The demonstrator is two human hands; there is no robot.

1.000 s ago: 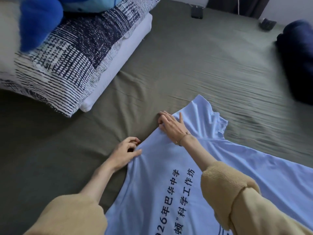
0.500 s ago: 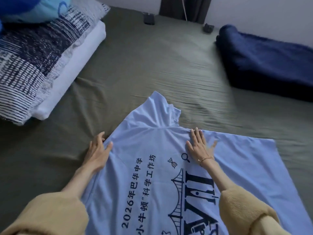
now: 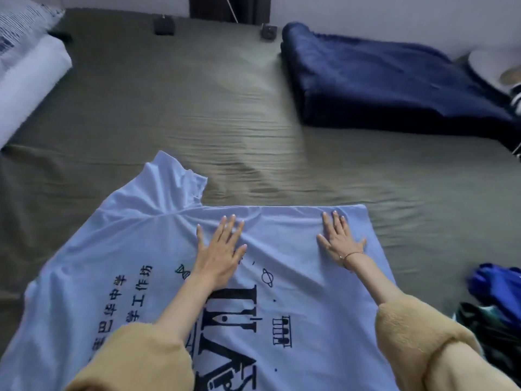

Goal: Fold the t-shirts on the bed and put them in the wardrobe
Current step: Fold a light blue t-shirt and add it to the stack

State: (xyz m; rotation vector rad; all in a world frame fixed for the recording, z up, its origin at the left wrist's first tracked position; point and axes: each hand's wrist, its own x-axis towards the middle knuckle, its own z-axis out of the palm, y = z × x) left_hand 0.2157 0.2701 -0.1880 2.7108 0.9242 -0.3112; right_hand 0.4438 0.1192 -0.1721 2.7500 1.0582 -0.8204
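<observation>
A light blue t-shirt (image 3: 135, 258) with dark printed letters and drawings lies spread flat on the olive bed sheet (image 3: 197, 114). One sleeve sticks out at the far left. My left hand (image 3: 221, 251) presses flat on the middle of the shirt, fingers straight and spread. My right hand (image 3: 339, 238) presses flat near the shirt's far right corner, fingers straight. Both forearms wear tan fleece sleeves. The shirt's near part runs out of view at the bottom.
A folded dark blue blanket (image 3: 389, 83) lies at the far right of the bed. White and patterned pillows (image 3: 25, 66) sit at the far left. Crumpled blue and dark clothes (image 3: 496, 306) lie at the right edge. Two small dark devices (image 3: 163, 26) rest by the wall.
Both hands have slid to the right over the shirt: the left from the shirt's left edge to its middle, the right out to the far right corner. The view has turned right.
</observation>
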